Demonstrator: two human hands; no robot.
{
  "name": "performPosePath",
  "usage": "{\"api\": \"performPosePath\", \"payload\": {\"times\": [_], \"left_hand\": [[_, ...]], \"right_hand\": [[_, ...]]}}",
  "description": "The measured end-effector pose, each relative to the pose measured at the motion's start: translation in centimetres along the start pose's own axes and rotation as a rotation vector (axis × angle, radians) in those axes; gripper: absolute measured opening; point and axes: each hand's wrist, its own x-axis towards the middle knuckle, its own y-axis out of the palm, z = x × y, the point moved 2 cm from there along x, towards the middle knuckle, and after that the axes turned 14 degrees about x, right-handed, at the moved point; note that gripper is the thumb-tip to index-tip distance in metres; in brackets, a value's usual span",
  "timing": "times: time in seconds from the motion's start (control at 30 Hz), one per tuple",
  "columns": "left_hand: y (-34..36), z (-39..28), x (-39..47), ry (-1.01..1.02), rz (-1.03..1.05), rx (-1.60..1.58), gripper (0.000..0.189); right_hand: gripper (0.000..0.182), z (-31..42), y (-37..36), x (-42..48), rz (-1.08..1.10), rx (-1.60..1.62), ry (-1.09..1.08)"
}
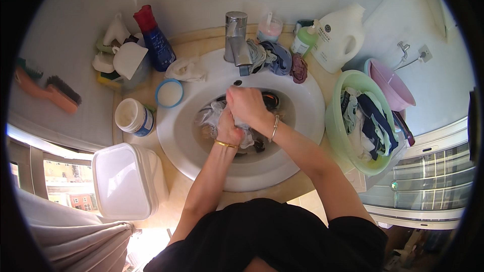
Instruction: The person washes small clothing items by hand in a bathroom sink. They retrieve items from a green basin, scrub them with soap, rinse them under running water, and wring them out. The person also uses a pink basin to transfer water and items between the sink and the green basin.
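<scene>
White wet cloth (pixel 214 113) is bunched in both of my hands over the water in a white oval washbasin (pixel 302 121). My left hand (pixel 229 126), with a gold bangle at the wrist, grips it from below. Above and to its right, my right hand (pixel 247 105), with a silver-coloured bangle, closes over the same cloth; the fingers are partly hidden. Dark items and a round black thing with an orange ring (pixel 270 100) lie in the water. Wrung-up grey and blue cloths (pixel 278 58) and a dark pink one (pixel 299 68) lie by the chrome faucet (pixel 237 41).
At right stands a green basin (pixel 332 121) of clothes, with a pink basin (pixel 391 87) behind. A white jug (pixel 336 37) and green pump bottle (pixel 304 39) stand behind the sink. At left are a blue bottle (pixel 160 47), open tub (pixel 132 117), blue-rimmed lid (pixel 169 93) and white lidded bucket (pixel 121 181).
</scene>
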Motion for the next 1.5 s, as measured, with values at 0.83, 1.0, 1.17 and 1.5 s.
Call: {"api": "performPosePath", "payload": {"times": [0.83,1.0,1.17,1.5], "left_hand": [[0.5,-1.2,-1.3,0.126,0.161,0.058,0.023],[-4.1,0.9,4.0,0.153,0.673,-0.125,0.023],[2.0,-0.2,-2.5,-0.026,-0.082,-0.008,0.033],[1.1,-0.1,-1.6,-0.01,0.013,-0.053,0.028]], "right_hand": [[0.028,-2.8,-4.7,-2.3,-0.166,0.454,0.237],[0.027,6.1,-3.3,-3.5,0.081,0.399,-0.101],[0.033,0.8,-1.5,-1.2,-0.021,-0.042,-0.07],[0.034,-0.7,-1.9,-1.1,-0.129,-0.019,0.028]]}}
